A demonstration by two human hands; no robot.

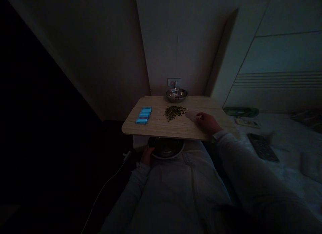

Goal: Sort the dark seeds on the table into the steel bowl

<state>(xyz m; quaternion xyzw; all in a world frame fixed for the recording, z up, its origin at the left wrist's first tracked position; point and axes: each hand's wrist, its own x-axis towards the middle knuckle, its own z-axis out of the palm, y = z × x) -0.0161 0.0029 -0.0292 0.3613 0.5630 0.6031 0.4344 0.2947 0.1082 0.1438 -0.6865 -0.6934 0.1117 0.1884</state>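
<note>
A small heap of dark, leaf-like bits (174, 112) lies scattered on a light wooden tabletop (163, 129). Just right of the heap, my right hand (208, 123) is closed on a pale, thin, flat piece (192, 115), whose kind I cannot make out in the dim light. The edge of this piece is near the bits. Below the table's front edge, my left hand (147, 155) grips the left rim of a metal bowl (168, 156) on my lap. The tabletop hides the bowl's far part. Dim light leaves the bowl's inside dark.
A shiny metal bowl (176, 95) stands at the table's back edge, below a wall socket (174, 82). A lit phone-like screen (143, 115), blurred out, lies at the left. A white cable (105, 184) runs down left. On the bed (286, 173) at right are a green bottle (241, 111) and a phone (248, 123).
</note>
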